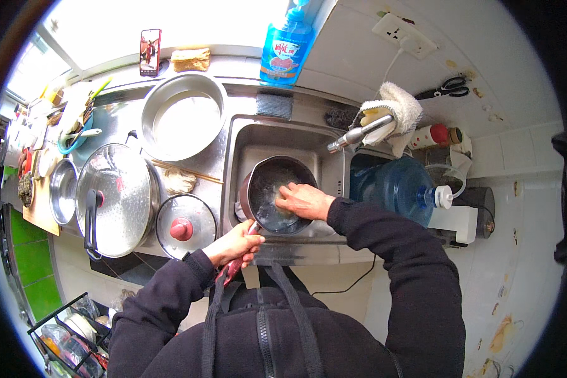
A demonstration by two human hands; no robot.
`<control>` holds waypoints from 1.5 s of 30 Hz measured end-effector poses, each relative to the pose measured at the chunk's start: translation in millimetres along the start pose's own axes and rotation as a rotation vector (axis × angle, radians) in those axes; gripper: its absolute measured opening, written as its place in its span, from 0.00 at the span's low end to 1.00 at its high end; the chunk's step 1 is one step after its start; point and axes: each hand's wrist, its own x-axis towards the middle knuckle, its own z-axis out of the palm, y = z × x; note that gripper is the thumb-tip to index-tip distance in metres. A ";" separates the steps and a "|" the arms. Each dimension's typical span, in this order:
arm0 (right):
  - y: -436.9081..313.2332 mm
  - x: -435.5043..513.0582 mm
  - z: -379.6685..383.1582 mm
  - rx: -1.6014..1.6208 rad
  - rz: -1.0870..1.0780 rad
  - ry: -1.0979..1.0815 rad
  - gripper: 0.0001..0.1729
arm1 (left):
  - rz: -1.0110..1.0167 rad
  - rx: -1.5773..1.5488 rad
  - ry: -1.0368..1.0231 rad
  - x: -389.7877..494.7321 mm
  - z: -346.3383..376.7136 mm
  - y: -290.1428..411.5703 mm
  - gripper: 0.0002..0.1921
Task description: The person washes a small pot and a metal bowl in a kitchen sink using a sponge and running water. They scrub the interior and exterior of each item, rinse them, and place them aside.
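Note:
A dark-lined saucepan (274,177) with a reddish-brown outside sits in the stainless steel sink (328,146), with some cloudy, sudsy wetness on its inside. Its red handle (231,270) points towards my body, and my left hand (238,243) is wrapped around it. Inside the pan, my right hand (302,201) presses down with bent fingers against the bottom. Something pale yellowish shows by the fingertips, too blurred and covered to name. Over the sink's right rim reaches the metal faucet (361,133), with a white cloth (399,111) draped on its base.
Left of the sink stand a wide metal basin (153,111), a large lidded pan (115,198) and a glass lid (196,215) with a red knob. A blue soap bottle (286,49) and a phone (150,52) are behind. To the right lies a big water jug (401,186).

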 end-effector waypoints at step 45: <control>-4.0 16.2 -7.9 0.408 0.833 0.104 0.42 | 0.066 -0.064 0.086 40.0 11.0 7.8 0.13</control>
